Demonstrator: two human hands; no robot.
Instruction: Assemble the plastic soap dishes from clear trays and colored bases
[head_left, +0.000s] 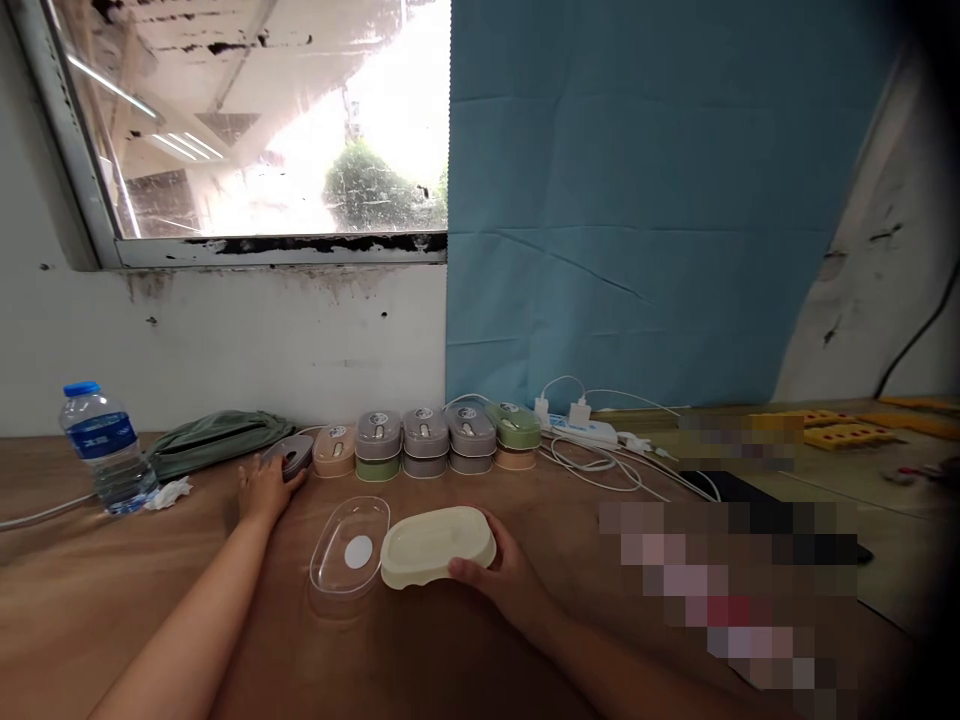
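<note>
My right hand (514, 578) grips a cream-coloured oval plastic box (439, 545) by its right end, with the thumb on the near side. Left of the box a clear oval plastic lid (330, 545) with a white round sticker lies on the table, close to the box's left end. Farther back on the left, my left hand (268, 488) is around a small grey oval box (301, 448), its fingers partly hidden. That box stands at the left end of a row of similar boxes, beside a single peach box (334, 452).
Stacked lidded boxes in grey (425, 440) and green (516, 428) line the wall. A water bottle (105, 450), crumpled tissue (171, 493) and green cloth pouch (225, 440) are at left. A white power strip (581, 430) with loose cables lies right; yellow pieces (847, 432) sit farther off.
</note>
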